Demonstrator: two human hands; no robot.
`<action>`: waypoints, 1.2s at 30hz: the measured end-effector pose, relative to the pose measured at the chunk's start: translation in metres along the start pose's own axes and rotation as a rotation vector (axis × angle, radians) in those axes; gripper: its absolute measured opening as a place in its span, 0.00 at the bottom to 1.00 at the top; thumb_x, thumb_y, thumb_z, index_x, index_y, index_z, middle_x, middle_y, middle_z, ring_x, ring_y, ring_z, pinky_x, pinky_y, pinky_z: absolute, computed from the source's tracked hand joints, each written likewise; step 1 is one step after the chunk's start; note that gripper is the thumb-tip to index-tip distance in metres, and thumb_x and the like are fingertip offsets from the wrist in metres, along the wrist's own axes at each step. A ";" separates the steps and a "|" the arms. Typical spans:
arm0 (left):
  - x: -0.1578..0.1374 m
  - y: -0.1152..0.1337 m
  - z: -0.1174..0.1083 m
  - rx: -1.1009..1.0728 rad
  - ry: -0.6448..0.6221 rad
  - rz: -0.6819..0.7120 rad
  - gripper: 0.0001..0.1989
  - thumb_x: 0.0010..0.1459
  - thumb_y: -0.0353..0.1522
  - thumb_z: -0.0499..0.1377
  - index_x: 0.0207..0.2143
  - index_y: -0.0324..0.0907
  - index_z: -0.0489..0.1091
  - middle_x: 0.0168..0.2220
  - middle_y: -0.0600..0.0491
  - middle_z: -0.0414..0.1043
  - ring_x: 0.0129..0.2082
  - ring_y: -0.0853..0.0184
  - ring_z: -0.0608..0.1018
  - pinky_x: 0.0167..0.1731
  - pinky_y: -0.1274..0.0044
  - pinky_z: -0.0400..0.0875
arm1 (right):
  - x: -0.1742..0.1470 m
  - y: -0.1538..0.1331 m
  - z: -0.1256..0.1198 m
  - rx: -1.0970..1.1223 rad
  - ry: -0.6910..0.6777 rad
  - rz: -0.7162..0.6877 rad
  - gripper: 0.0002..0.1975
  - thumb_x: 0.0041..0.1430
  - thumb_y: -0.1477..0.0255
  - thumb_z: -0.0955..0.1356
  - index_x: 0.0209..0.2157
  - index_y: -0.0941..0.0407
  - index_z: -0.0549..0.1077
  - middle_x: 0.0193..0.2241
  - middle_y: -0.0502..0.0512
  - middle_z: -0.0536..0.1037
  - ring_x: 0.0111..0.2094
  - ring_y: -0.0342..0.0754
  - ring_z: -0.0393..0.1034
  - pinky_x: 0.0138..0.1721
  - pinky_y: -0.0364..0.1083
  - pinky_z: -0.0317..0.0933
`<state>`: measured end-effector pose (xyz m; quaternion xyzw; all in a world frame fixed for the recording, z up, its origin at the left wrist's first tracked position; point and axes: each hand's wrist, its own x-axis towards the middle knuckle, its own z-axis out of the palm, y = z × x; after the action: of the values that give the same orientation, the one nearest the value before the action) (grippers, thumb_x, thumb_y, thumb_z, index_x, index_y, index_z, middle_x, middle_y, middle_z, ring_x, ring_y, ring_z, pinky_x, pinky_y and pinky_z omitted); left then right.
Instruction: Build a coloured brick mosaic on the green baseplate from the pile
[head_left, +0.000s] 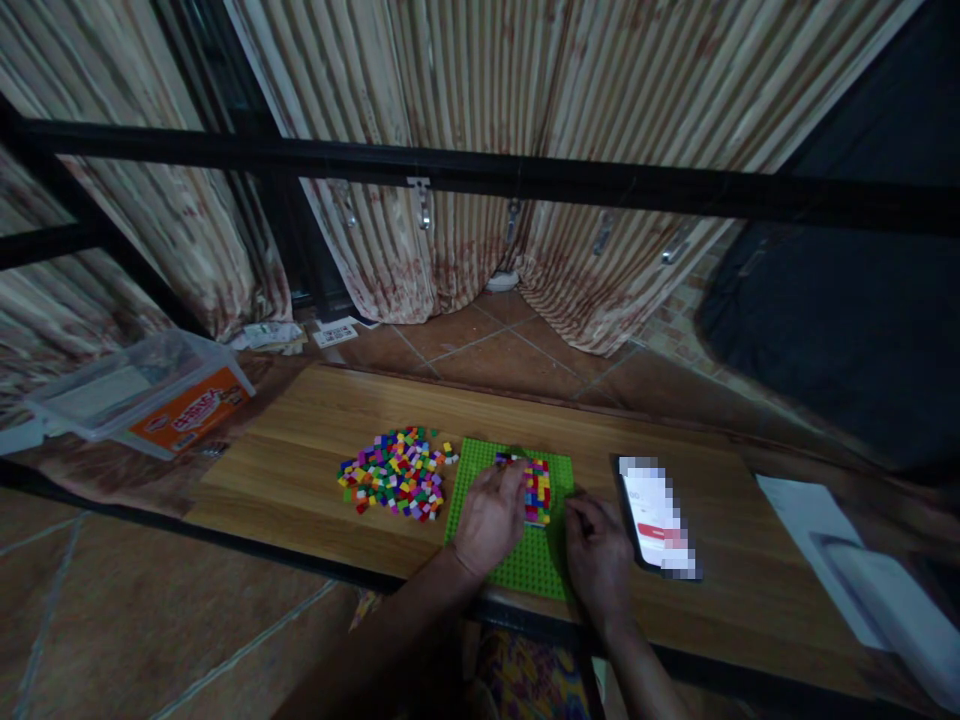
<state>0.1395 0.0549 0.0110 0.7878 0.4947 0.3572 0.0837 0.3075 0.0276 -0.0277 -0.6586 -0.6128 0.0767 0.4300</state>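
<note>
Left hand reaches over the one green baseplate, fingers bent and close together at the built patch of bricks; whether it pinches a brick I cannot tell, as the fingertips are hidden. Right hand is curled narrow just beside the baseplate's right edge, thumb near the fingers (again, I cannot tell if anything is held).

Of built patches there is one, on the far half of the baseplate, under and just right of the left fingers, and to the left of the right hand. One pile of loose bricks, too many and too small to count, lies left of the baseplate, a few stray pieces near its edge.

One phone, screen lit, lies right of the right hand. The baseplate's near edge sits close to the near edge of the table; a wider strip of wood runs beyond its far edge, and more stretches left of the pile. One clear plastic box with an orange label stands at far left.
</note>
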 end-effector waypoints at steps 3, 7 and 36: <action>-0.006 0.001 -0.004 -0.027 -0.033 0.032 0.16 0.63 0.25 0.48 0.52 0.40 0.64 0.41 0.49 0.75 0.40 0.63 0.75 0.44 0.69 0.72 | 0.000 0.000 0.000 0.007 -0.003 0.006 0.13 0.61 0.67 0.62 0.34 0.58 0.76 0.37 0.61 0.76 0.37 0.51 0.71 0.40 0.48 0.65; -0.009 0.004 -0.008 -0.023 -0.096 0.085 0.18 0.60 0.23 0.48 0.52 0.39 0.65 0.47 0.48 0.74 0.46 0.62 0.73 0.50 0.68 0.70 | 0.000 0.000 0.000 0.008 0.004 0.011 0.14 0.61 0.66 0.61 0.34 0.58 0.76 0.38 0.62 0.76 0.38 0.51 0.71 0.41 0.49 0.65; -0.017 -0.010 -0.026 0.032 -0.019 -0.069 0.21 0.59 0.23 0.50 0.55 0.40 0.64 0.49 0.47 0.71 0.49 0.63 0.71 0.52 0.70 0.68 | -0.001 0.010 0.000 -0.066 -0.009 -0.034 0.17 0.60 0.63 0.61 0.33 0.58 0.76 0.38 0.61 0.77 0.35 0.51 0.71 0.39 0.48 0.65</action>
<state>0.1118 0.0397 0.0171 0.7748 0.5266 0.3387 0.0878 0.3148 0.0283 -0.0351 -0.6616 -0.6279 0.0521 0.4065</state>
